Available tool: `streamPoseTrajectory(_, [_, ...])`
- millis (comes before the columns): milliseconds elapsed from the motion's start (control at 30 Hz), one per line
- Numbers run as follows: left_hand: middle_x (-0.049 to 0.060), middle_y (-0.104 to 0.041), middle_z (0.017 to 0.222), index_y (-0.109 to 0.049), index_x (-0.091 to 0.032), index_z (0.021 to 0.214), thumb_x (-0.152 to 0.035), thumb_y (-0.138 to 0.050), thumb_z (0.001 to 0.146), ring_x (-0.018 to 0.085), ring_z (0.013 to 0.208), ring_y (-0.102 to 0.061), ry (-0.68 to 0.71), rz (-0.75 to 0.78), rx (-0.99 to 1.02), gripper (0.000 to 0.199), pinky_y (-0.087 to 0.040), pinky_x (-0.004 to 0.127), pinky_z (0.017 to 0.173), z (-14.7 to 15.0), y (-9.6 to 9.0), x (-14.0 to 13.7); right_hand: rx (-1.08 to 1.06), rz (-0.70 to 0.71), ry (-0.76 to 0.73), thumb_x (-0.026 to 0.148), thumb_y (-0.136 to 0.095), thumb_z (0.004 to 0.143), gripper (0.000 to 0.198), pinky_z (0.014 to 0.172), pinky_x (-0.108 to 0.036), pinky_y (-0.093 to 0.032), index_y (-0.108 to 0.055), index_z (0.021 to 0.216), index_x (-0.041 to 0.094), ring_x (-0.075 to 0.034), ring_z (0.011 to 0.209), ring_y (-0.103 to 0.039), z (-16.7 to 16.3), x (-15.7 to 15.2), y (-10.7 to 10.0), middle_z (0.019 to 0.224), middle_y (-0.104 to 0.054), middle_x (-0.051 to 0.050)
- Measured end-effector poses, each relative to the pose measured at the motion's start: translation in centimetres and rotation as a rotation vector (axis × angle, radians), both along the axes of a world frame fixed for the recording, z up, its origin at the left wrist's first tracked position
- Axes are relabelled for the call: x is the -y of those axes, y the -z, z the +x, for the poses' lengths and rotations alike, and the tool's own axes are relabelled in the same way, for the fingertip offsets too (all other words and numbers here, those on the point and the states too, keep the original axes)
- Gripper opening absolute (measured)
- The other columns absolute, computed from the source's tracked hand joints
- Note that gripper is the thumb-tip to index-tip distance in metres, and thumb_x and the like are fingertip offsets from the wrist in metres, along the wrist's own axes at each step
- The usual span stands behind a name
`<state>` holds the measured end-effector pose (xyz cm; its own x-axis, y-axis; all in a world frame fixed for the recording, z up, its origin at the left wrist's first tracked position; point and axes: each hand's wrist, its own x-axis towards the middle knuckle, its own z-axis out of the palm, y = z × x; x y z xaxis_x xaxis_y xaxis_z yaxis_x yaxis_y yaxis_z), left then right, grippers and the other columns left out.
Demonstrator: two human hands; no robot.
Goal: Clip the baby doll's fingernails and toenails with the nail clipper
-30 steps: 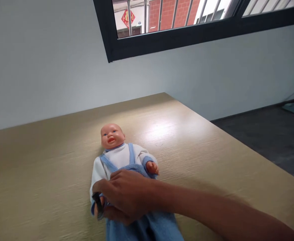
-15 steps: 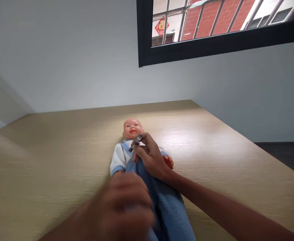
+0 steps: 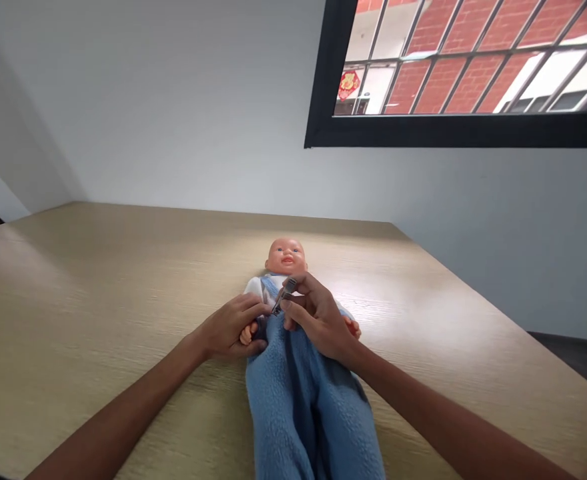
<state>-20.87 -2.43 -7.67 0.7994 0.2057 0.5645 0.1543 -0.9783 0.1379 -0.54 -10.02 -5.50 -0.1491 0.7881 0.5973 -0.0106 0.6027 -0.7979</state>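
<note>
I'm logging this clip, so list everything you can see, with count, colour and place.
doll: one, pale head, white top and blue fleece overalls, lying face up on the table near the middle of the view
small tool: one, grey metal, over the doll's chest, pinched in the right hand; too small to tell what it is
table: one, light wood grain, filling the lower part of the view
wall: one, pale grey, behind the table
window: one, black frame with bars, upper right, red brick outside
left hand: one, closed around the doll's small hand beside the overalls
right hand: one, on the doll's chest, gripping the small tool
</note>
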Motion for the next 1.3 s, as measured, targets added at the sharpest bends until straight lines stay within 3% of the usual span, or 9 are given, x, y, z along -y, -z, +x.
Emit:
streamPoseTrajectory(200, [0.004, -0.061, 0.094, -0.052, -0.015, 0.119, -0.06, -0.048, 0.093, 0.01, 0.082, -0.056, 0.037, -0.149, 0.184, 0.052, -0.045, 0.02, 0.075, 0.6, -0.3, 1.6, 0.032, -0.018, -0.037, 0.034, -0.066, 0.093, 0.025, 0.049, -0.017, -0.046, -0.049, 0.096, 0.015, -0.005, 0.052, -0.053, -0.3, 1.2, 0.0, 0.075, -0.055, 0.005])
streamPoseTrajectory(300, [0.0, -0.057, 0.082, -0.052, -0.015, 0.114, -0.058, -0.045, 0.095, 0.007, 0.071, -0.052, 0.067, -0.208, 0.264, 0.048, -0.043, 0.017, 0.068, 0.8, -0.1, 3.4, 0.048, -0.045, -0.101, 0.034, -0.063, 0.093, 0.024, 0.046, -0.015, -0.043, -0.046, 0.096, 0.017, -0.005, 0.05, -0.054, -1.0, 2.4, 0.2, 0.071, -0.055, 0.006])
streamPoseTrajectory(400, [-0.002, -0.054, 0.076, -0.052, -0.015, 0.11, -0.05, -0.054, 0.091, 0.006, 0.067, -0.048, 0.067, -0.234, 0.317, 0.039, -0.041, 0.016, 0.065, 0.7, 0.4, 4.7, 0.045, -0.033, -0.155, 0.033, -0.06, 0.094, 0.021, 0.046, -0.016, -0.043, -0.045, 0.098, 0.02, -0.004, 0.049, -0.055, -1.5, 3.2, 0.3, 0.077, -0.055, 0.005])
streamPoseTrajectory(533, [-0.001, -0.055, 0.077, -0.055, -0.013, 0.093, -0.025, -0.062, 0.082, 0.006, 0.07, -0.049, 0.047, -0.23, 0.328, 0.017, -0.039, 0.016, 0.067, 0.6, 0.8, 4.7, 0.018, 0.085, -0.107, 0.025, -0.054, 0.096, 0.014, 0.051, -0.019, -0.048, -0.044, 0.105, 0.022, -0.004, 0.055, -0.059, -1.8, 3.3, 0.4, 0.093, -0.057, 0.001])
streamPoseTrajectory(600, [0.002, -0.057, 0.079, -0.056, -0.012, 0.085, -0.02, -0.061, 0.08, 0.008, 0.073, -0.05, 0.061, -0.213, 0.331, 0.01, -0.04, 0.017, 0.068, 0.6, 0.8, 4.4, 0.037, 0.175, -0.056, 0.017, -0.054, 0.094, 0.021, 0.055, -0.02, -0.051, -0.043, 0.112, 0.024, -0.006, 0.061, -0.062, -1.9, 3.3, 0.7, 0.1, -0.059, -0.001])
streamPoseTrajectory(767, [0.003, -0.055, 0.077, -0.056, -0.012, 0.077, -0.022, -0.061, 0.081, 0.007, 0.07, -0.048, 0.134, -0.212, 0.408, 0.012, -0.039, 0.018, 0.063, 1.1, 1.1, 4.3, 0.143, 0.478, 0.016, 0.002, -0.064, 0.079, 0.051, 0.068, -0.025, -0.057, -0.048, 0.121, 0.023, -0.011, 0.078, -0.065, -1.7, 3.5, 1.8, 0.111, -0.062, -0.006])
streamPoseTrajectory(900, [0.002, -0.055, 0.076, -0.05, -0.012, 0.073, -0.021, -0.061, 0.081, 0.006, 0.07, -0.05, 0.175, -0.282, 0.452, 0.016, -0.04, 0.016, 0.063, 1.3, 1.4, 4.8, 0.275, 0.641, -0.015, 0.001, -0.068, 0.073, 0.051, 0.082, -0.031, -0.058, -0.052, 0.117, 0.02, -0.018, 0.099, -0.066, -1.4, 3.5, 1.6, 0.112, -0.065, -0.006])
streamPoseTrajectory(1133, [0.001, -0.055, 0.076, -0.052, -0.013, 0.078, -0.021, -0.063, 0.079, 0.007, 0.07, -0.048, 0.21, -0.316, 0.409, 0.014, -0.039, 0.018, 0.065, 0.9, 1.0, 4.5, 0.378, 0.724, -0.007, 0.007, -0.068, 0.082, 0.035, 0.086, -0.024, -0.057, -0.056, 0.115, 0.013, -0.015, 0.102, -0.065, -1.3, 3.6, 0.7, 0.111, -0.066, -0.01])
streamPoseTrajectory(1300, [0.001, -0.056, 0.078, -0.054, -0.013, 0.081, -0.025, -0.065, 0.079, 0.008, 0.071, -0.05, 0.216, -0.334, 0.362, 0.016, -0.039, 0.019, 0.066, 0.8, 0.8, 4.3, 0.474, 0.727, 0.012, 0.001, -0.061, 0.084, 0.032, 0.085, -0.023, -0.057, -0.056, 0.112, 0.014, -0.015, 0.102, -0.065, -1.2, 3.8, 0.7, 0.111, -0.065, -0.009])
